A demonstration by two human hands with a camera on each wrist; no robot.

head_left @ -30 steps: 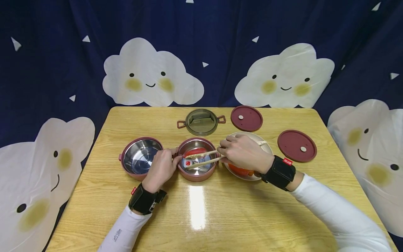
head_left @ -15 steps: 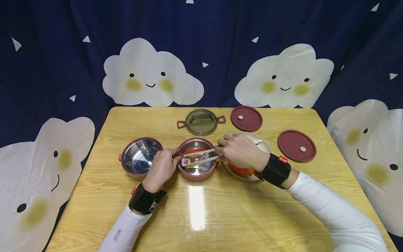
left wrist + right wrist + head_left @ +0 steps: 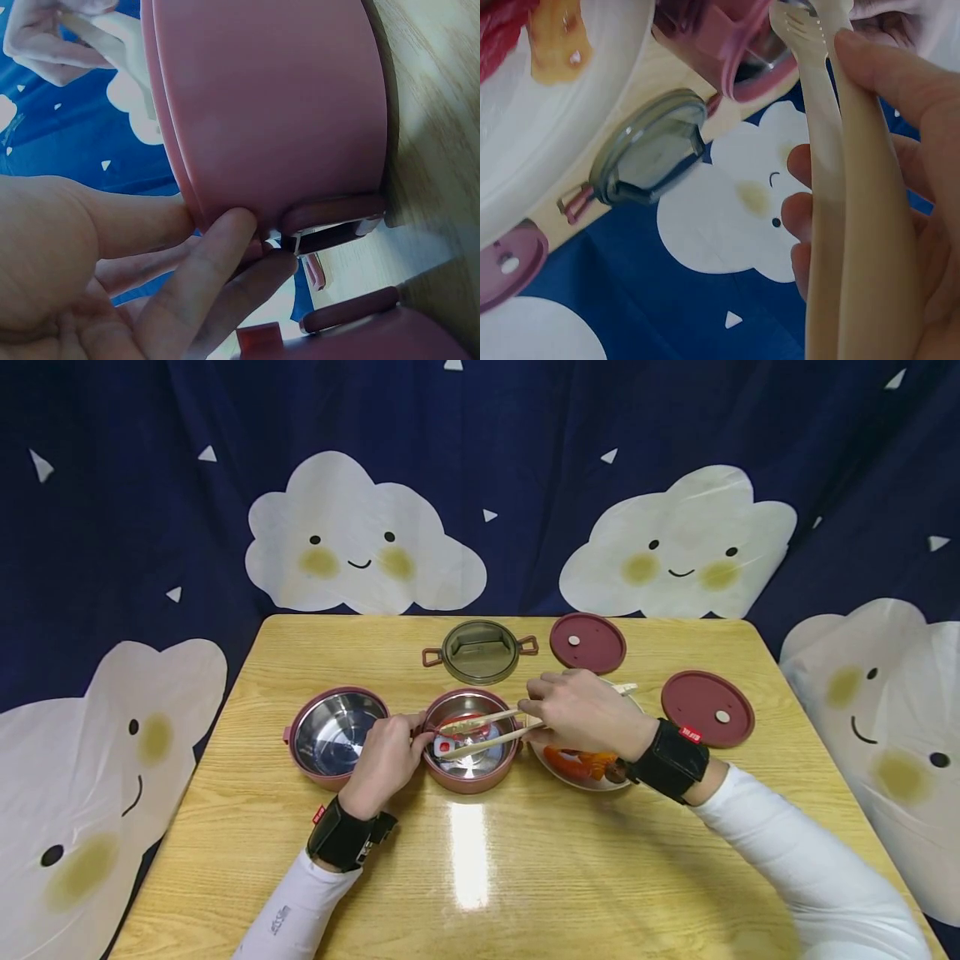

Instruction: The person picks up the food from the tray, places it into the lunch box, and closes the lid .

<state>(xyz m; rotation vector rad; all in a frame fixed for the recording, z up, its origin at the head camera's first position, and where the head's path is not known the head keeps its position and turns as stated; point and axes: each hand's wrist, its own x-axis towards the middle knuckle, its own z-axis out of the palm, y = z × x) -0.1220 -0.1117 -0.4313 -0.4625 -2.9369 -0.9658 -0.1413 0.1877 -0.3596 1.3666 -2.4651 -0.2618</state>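
Observation:
My left hand (image 3: 386,756) holds the middle pink pot (image 3: 467,785) at its left side. In the left wrist view its thumb and fingers pinch the rim beside the handle (image 3: 334,214). My right hand (image 3: 588,714) grips cream-coloured tongs (image 3: 483,745), whose ends reach into this pot with their arms spread apart. Inside the pot lie a small white piece with a red mark (image 3: 444,747), at the lower tong tip, and a red piece partly hidden behind the upper arm. The right wrist view shows thumb and fingers around the tongs (image 3: 826,150).
A second pink pot (image 3: 330,781) with a bare steel inside stands at left. Under my right forearm, a pale plate (image 3: 555,770) bears red and orange food pieces (image 3: 573,764). A glass lid (image 3: 480,652) and two maroon lids (image 3: 587,643) lie farther back and right.
My right hand shifts slightly left, then back right and a little farther from me. The tongs' arms stand wider apart now. The white piece sits slightly farther left; my left hand stays put.

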